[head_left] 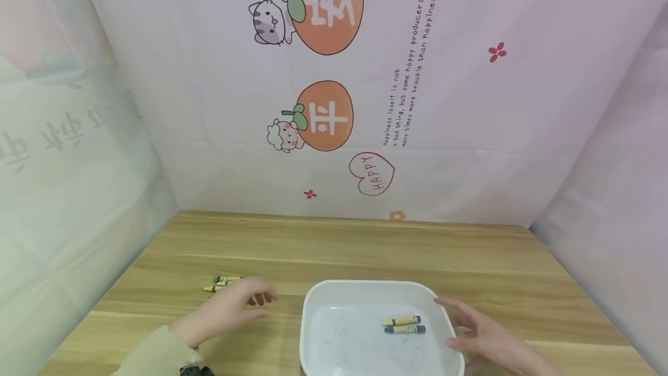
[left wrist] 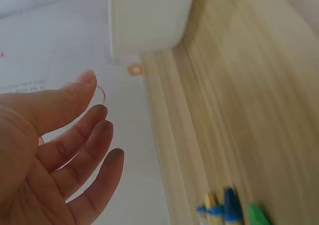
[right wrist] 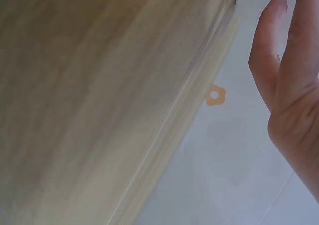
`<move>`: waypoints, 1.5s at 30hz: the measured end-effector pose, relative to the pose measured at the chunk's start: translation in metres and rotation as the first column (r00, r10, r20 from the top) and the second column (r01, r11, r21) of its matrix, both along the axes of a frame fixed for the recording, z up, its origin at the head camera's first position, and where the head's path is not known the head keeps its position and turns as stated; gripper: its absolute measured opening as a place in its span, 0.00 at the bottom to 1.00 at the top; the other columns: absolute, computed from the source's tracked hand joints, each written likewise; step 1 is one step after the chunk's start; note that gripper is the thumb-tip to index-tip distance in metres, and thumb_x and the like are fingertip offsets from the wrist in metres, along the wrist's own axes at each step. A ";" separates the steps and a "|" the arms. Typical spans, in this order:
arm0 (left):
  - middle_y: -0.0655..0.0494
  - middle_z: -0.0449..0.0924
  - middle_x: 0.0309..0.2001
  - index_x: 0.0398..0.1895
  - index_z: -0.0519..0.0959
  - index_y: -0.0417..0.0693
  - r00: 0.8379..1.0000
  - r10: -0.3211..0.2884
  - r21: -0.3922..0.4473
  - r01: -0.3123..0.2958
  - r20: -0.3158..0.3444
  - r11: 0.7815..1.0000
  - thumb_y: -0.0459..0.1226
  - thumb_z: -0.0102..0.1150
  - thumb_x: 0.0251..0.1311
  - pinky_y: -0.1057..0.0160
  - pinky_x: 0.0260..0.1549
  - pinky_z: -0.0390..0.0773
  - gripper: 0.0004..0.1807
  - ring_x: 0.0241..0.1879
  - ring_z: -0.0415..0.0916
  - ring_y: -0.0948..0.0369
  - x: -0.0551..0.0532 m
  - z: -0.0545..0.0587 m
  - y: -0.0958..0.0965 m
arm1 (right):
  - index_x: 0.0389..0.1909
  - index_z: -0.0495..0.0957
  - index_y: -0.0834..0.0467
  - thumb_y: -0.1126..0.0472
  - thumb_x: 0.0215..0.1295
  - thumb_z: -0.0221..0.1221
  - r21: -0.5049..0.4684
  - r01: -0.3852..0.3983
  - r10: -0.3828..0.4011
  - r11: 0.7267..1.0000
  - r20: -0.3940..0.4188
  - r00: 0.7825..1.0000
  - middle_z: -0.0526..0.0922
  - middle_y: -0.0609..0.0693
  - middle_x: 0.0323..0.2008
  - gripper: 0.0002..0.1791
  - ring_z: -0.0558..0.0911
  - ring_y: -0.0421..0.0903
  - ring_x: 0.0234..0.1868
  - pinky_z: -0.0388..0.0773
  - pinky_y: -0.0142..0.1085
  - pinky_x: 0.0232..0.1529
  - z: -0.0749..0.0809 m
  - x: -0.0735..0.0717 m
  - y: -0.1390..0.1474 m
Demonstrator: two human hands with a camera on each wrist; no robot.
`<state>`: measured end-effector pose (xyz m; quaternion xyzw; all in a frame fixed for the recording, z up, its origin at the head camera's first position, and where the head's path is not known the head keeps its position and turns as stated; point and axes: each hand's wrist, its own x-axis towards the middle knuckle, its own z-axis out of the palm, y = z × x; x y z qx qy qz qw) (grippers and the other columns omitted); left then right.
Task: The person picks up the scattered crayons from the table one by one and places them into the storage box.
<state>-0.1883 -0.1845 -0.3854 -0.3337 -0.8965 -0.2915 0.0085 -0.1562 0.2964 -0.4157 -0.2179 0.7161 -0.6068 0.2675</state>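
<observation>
A white plastic bin (head_left: pixel 313 306) holds two crayons lying side by side, a yellow crayon (head_left: pixel 402 321) and a dark blue crayon (head_left: pixel 405 329). My right hand (head_left: pixel 482 335) is at the bin's right side, its fingertips and thumb touching the rim and outer wall, fingers only loosely bent. Left of the bin, my left hand (head_left: pixel 227 309) hovers over the table, fingers relaxed and nothing between them. Several loose crayons (head_left: pixel 223 284) lie beyond that hand's wrist, partly hidden by it. In the left wrist view, a green crayon (left wrist: pixel 257 214) and a blue crayon (left wrist: pixel 232 205) show among them.
A wood-grain table (head_left: pixel 365 248) carries everything. Printed white cloth (head_left: pixel 459 132) stands along its back edge, and further cloth walls (head_left: pixel 78 190) close in the left and right sides. A watch (head_left: pixel 195 371) is on the left wrist, below a pale sleeve (head_left: pixel 156 355).
</observation>
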 end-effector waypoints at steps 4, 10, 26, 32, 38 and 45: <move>0.56 0.80 0.35 0.40 0.79 0.44 0.999 -0.014 -0.006 0.014 -0.034 1.000 0.37 0.64 0.52 0.69 0.30 0.77 0.12 0.32 0.74 0.69 0.006 -0.010 -0.025 | 0.70 0.36 0.65 0.67 0.68 0.47 -0.010 -0.012 0.012 1.000 0.003 1.000 0.63 0.68 0.60 0.37 0.81 0.54 0.47 0.80 0.51 0.39 0.000 0.000 -0.001; 0.55 0.80 0.35 0.39 0.79 0.44 0.997 0.002 -0.030 -0.004 -0.071 1.000 0.35 0.65 0.49 0.67 0.31 0.77 0.13 0.34 0.74 0.70 0.015 -0.028 -0.055 | 0.69 0.36 0.66 0.67 0.67 0.48 -0.006 -0.008 0.008 1.000 -0.004 1.000 0.66 0.64 0.58 0.37 0.81 0.53 0.46 0.81 0.50 0.39 0.001 0.000 -0.001; 0.55 0.81 0.39 0.42 0.78 0.45 0.993 0.107 -0.091 -0.111 -0.042 0.990 0.43 0.67 0.47 0.63 0.37 0.80 0.19 0.40 0.79 0.64 0.018 -0.044 -0.080 | 0.69 0.41 0.65 0.69 0.67 0.48 -0.014 -0.010 0.010 1.000 -0.042 0.999 0.67 0.65 0.57 0.35 0.81 0.49 0.46 0.81 0.48 0.39 -0.002 0.000 0.002; 0.64 0.77 0.32 0.38 0.78 0.47 0.990 0.129 -0.084 -0.123 0.058 0.989 0.38 0.67 0.47 0.70 0.27 0.73 0.14 0.30 0.69 0.75 0.018 -0.040 -0.082 | 0.70 0.38 0.65 0.67 0.66 0.50 0.013 0.023 -0.023 1.000 0.002 1.000 0.65 0.66 0.58 0.38 0.80 0.52 0.48 0.81 0.50 0.39 0.001 0.002 -0.001; 0.66 0.76 0.31 0.36 0.78 0.49 0.993 0.112 -0.098 -0.107 0.045 0.989 0.38 0.68 0.44 0.71 0.26 0.72 0.14 0.29 0.66 0.76 0.018 -0.041 -0.084 | 0.70 0.37 0.64 0.66 0.66 0.51 0.035 0.037 -0.038 0.999 0.017 0.999 0.66 0.66 0.57 0.39 0.80 0.55 0.46 0.81 0.50 0.38 0.003 0.003 -0.002; 0.66 0.75 0.30 0.33 0.77 0.50 0.994 0.087 -0.097 -0.080 0.063 0.992 0.36 0.69 0.42 0.71 0.25 0.71 0.13 0.28 0.66 0.76 0.016 -0.043 -0.084 | 0.70 0.38 0.63 0.65 0.66 0.51 0.045 0.049 -0.051 0.998 0.026 0.998 0.67 0.64 0.57 0.39 0.80 0.55 0.45 0.81 0.49 0.37 0.004 0.003 -0.002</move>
